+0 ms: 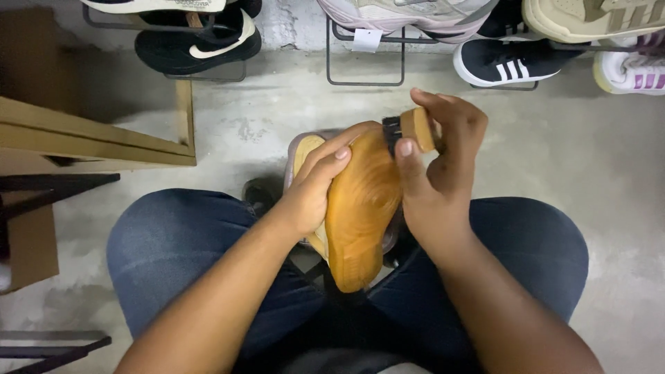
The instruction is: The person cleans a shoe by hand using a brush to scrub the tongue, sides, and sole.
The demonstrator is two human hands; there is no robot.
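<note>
A shoe (360, 208) lies sole-up over my lap, its tan rubber sole facing me and a greyish upper showing at its far edge. My left hand (312, 190) grips the shoe along its left side, fingers laid over the sole. My right hand (436, 163) is closed around a small wooden-backed brush (414, 130) with dark bristles. The bristles touch the sole near the toe end. My knees in blue jeans sit to either side below the shoe.
Metal wire racks (366, 69) along the far wall carry several sneakers: black ones (197, 45) at the left, a black-and-white one (509, 62) and pale ones at the right. A wooden bench or shelf (90, 135) stands at the left on the concrete floor.
</note>
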